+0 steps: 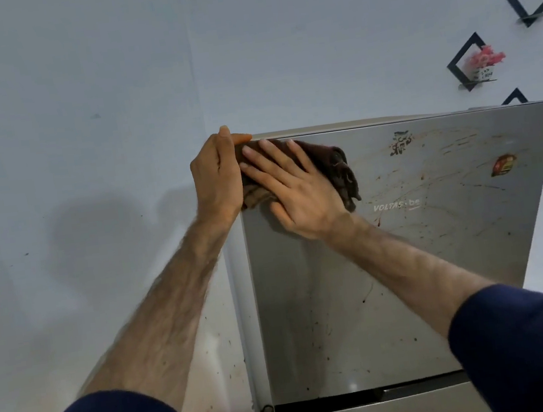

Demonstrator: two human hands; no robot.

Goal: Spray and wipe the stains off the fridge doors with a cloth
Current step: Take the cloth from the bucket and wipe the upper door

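We read "VOLTAS · be" on the stained upper fridge door (408, 257). Our right hand (292, 189) presses the brown cloth (341, 169) flat, fingers straight, at its top-left corner; our left hand (216, 178) grips the cloth's edge. The sticker (503, 165) is unreadable.

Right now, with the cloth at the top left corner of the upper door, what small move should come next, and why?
Probably slide the cloth rightward under the flat right hand: brown streaks cover the upper door to its right, while the left hand grips the door's edge.
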